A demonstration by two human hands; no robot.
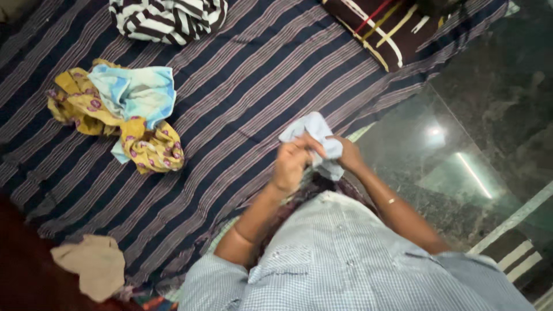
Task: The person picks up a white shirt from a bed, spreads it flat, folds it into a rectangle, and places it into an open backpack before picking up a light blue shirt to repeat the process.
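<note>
While I look down past my checked shirt [345, 253], both my hands are up in front of me, gripping one small pale blue cloth [315, 138]. My left hand [291, 164] is curled with its fingers pinched on the near edge of the cloth, and my right hand [345, 154] is closed around the bunched part on the other side, so the cloth runs between the two. It is crumpled, one corner sticking up above my knuckles, and it hangs in the air over the edge of the bed, touching nothing but my hands.

Below them lies the bed, covered with a dark striped sheet [242, 98] whose lines run slantwise. Well to the left on that sheet sits a loose heap of clothes: a yellow flowered cloth [152, 150] with a light blue patterned piece [135, 89] lying on top of it. At the far edge there is a folded black-and-white striped cloth [170, 17], and toward the far right a dark brown pillow [383, 26] with red, yellow and white lines. Near my left elbow, at the low left corner, a tan crumpled cloth [92, 265] rests apart from the rest. To my right is the shiny dark stone floor [495, 103], with light glaring off it.
</note>
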